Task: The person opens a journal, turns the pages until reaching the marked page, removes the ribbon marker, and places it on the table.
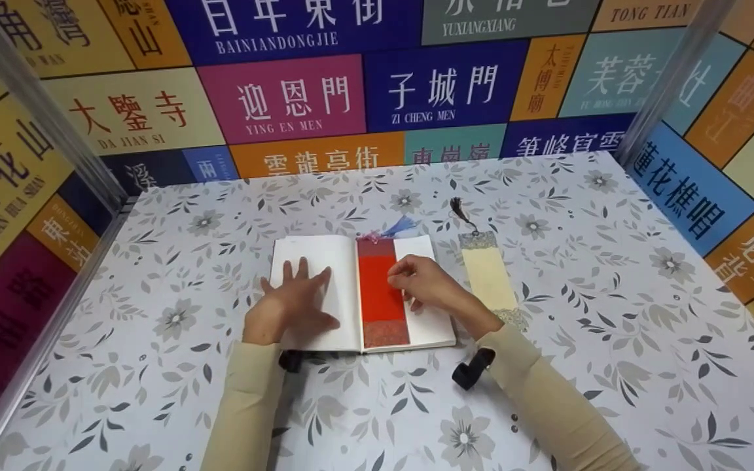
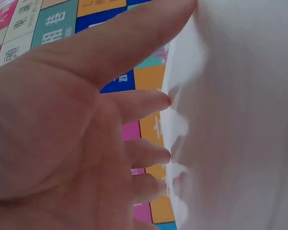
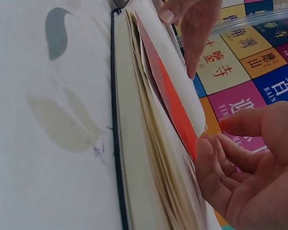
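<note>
An open book with blank white pages lies on the table. Along its right page lies a red bookmark, patterned at both ends, its pink and blue tassel past the top edge. My left hand rests on the left page with fingers spread; in the left wrist view its fingertips meet the white paper. My right hand has its fingers curled and pinches the bookmark's right edge. The right wrist view shows the red bookmark reaching those fingertips, partly hidden by them.
A cream bookmark with a dark tassel lies right of the book, its lower end close to my right forearm. Floral cloth covers the table. Walls of coloured sign panels stand behind and at both sides.
</note>
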`<control>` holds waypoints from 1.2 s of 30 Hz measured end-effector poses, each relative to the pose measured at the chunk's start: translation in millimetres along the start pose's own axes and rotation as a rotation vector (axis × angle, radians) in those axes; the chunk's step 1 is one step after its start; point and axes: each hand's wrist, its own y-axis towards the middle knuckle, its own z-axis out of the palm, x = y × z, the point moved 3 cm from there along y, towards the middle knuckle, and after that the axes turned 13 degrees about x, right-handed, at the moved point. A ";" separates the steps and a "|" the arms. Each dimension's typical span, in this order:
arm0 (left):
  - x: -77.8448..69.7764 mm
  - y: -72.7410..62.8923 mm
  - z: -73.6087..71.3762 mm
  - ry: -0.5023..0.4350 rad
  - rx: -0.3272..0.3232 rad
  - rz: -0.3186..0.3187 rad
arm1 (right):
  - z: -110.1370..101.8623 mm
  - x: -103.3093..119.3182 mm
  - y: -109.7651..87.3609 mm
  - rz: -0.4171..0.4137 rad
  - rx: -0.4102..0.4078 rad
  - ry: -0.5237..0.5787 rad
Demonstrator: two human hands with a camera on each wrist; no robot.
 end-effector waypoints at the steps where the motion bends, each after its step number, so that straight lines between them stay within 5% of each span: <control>1: -1.9 0.9 1.4 0.013 0.002 0.008 | -0.5 -1.5 0.7 0.016 -0.005 0.018; 10: -7.8 12.4 12.4 -0.026 0.068 0.077 | -4.2 -12.4 4.5 0.083 -0.017 0.139; 19: 3.0 16.8 19.5 -0.098 0.137 0.045 | -4.2 -15.1 6.2 0.115 -0.043 0.142; 24: 4.0 17.4 18.4 -0.071 0.126 0.026 | -1.2 -11.9 6.4 0.129 -0.075 0.051; 36: 3.0 18.9 17.6 -0.065 0.141 0.011 | 14.0 2.6 5.5 0.266 -0.185 -0.355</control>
